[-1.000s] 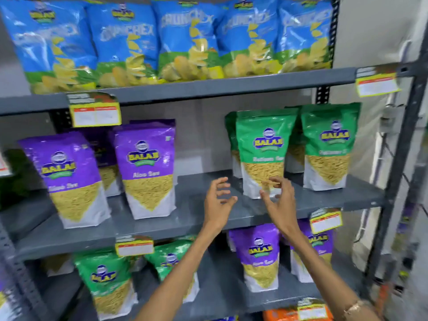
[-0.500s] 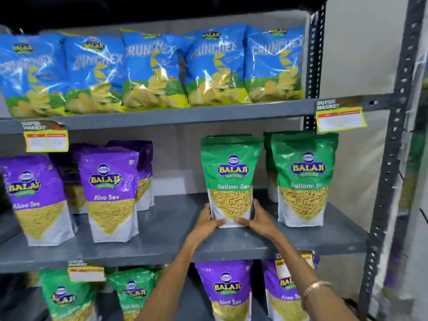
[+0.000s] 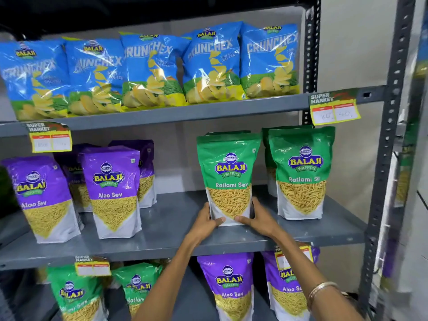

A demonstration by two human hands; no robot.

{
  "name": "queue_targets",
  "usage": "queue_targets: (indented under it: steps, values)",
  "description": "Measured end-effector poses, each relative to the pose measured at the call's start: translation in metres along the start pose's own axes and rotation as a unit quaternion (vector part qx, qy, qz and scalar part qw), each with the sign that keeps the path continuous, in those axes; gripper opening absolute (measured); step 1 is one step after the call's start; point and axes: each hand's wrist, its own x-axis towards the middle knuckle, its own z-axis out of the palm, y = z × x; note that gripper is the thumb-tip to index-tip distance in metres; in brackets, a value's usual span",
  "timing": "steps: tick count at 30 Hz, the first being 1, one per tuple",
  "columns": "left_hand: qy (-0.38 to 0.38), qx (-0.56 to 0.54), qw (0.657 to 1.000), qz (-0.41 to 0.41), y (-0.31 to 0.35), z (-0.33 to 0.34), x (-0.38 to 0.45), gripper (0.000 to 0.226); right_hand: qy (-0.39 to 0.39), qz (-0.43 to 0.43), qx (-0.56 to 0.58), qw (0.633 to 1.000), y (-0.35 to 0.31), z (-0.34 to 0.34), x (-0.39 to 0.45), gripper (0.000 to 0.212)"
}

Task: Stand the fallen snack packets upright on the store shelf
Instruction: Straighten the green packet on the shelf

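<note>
Hands clamp base of green Ratlami Sev packet [image 3: 228, 177]: left hand [image 3: 206, 222] at 7 o'clock corner, right hand [image 3: 260, 218] at 5 o'clock corner, thumbs on front. Packet upright on middle shelf [image 3: 166, 230], second green packet [image 3: 301, 172] at 3 o'clock, purple Aloo Sev packets [image 3: 111, 191] at 9 o'clock.

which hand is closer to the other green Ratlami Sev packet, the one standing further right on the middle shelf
Right. The right hand grips the held packet's right edge, beside that other packet; the left hand is on the far edge.

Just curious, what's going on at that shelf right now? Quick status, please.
Left hand and right hand clasp green Ratlami Sev packet at its base. Packet upright on middle shelf. Nothing blocking.
</note>
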Motion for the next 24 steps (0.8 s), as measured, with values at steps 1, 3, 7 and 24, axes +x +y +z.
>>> queue_targets:
  steps: [1,3,7,24]
  values:
    - [-0.003,0.0,1.0,-0.003,0.003,0.0,-0.001,0.062,0.001,-0.001,0.0,1.0,0.0,0.0,0.0,0.072]
    - [-0.015,0.002,1.0,0.003,0.007,0.0,-0.005,0.067,-0.004,-0.013,0.007,1.0,-0.002,-0.001,-0.001,0.08]
    - [0.103,0.094,0.979,0.15,0.011,0.009,-0.026,0.103,0.087,-0.064,0.055,0.993,-0.005,-0.01,-0.022,0.086]
    - [-0.063,0.097,0.99,0.081,0.052,0.192,0.026,0.075,0.19,0.066,0.136,0.97,0.05,-0.146,-0.035,0.071]
